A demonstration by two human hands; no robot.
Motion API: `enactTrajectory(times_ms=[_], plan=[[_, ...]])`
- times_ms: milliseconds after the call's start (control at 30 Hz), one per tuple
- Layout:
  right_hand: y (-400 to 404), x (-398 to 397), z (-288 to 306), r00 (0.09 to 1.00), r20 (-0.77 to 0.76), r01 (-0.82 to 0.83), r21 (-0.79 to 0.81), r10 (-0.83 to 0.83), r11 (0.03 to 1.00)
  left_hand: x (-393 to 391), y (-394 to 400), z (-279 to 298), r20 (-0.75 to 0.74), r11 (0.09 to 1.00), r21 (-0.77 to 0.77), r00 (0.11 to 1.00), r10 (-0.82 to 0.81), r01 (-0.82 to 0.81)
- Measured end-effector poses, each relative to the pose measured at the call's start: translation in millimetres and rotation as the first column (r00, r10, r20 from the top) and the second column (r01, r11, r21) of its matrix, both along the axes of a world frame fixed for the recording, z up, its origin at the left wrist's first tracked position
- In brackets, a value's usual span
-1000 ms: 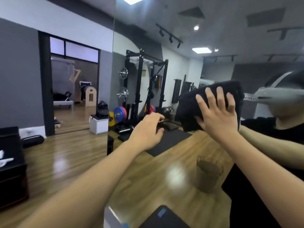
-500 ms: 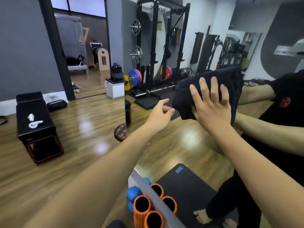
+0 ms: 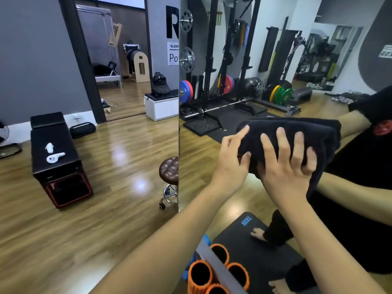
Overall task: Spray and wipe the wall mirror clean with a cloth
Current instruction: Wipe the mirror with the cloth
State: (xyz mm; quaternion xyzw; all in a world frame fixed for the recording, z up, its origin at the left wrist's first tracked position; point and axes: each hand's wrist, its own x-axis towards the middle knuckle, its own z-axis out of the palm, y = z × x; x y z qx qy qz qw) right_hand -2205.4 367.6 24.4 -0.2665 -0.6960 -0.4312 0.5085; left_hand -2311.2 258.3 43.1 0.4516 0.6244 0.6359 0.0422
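Mirror (image 3: pixel 212 166) glass fills the right of the view, and a folded black cloth (image 3: pixel 297 134) is pressed flat against it. The right hand (image 3: pixel 286 166) lies spread over the cloth; the left hand (image 3: pixel 231 162) pinches its near edge. This looks like the wiping step (no spray bottle is visible). Next, the person likely needs steady pressure and overlapping strokes across the glass.
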Motion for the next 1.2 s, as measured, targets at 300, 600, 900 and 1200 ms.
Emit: enactTrajectory(times_ms=[300,600,900,1200], plan=[[-3.9,-81.3,-12.8,0.994,-0.107,0.014,-0.059,-0.020,0.998,-93.9,19.2,-19.5,-0.197,0.994,0.047,0.976,-0.091,0.102],[-15.7,-187.4,-34.3,0.995,0.085,0.067,-0.151,-0.054,0.986,-208.2,21.2,-62.4,-0.152,0.997,0.066,0.988,-0.031,0.042],[-14.6,-244.5,-88.1,0.939,0.343,0.068,-0.125,-0.021,0.990,-249.6,13.3,-117.2,0.256,0.997,-0.072,0.966,0.043,-0.025],[-21.9,-235.7,-149.6,0.823,0.553,0.030,-0.271,0.130,0.962,-233.5,17.0,-164.8,0.988,0.989,-0.118,0.116,0.107,0.091]])
